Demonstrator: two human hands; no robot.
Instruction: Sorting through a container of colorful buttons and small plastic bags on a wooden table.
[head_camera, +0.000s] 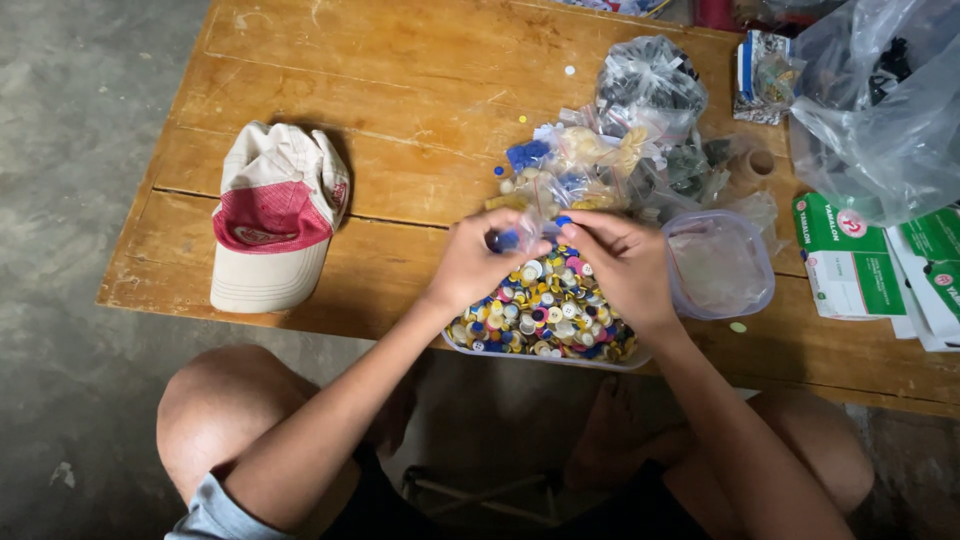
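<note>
A clear plastic tub (470, 348) full of several small buttons (550, 310) in yellow, white, blue and pink sits at the near edge of a wooden table (400, 110). Both hands hover over it. My left hand (472, 262) pinches a small clear plastic bag (522, 235) with blue buttons inside. My right hand (625, 262) holds the same bag's other side, with a blue button at its fingertips.
A white and red cap (272, 215) lies at the left. Small bags of sorted buttons (590, 165) pile behind the tub. An empty clear tub (722, 265) stands to the right, with green and white boxes (850, 258) and a big clear bag (880, 110) beyond.
</note>
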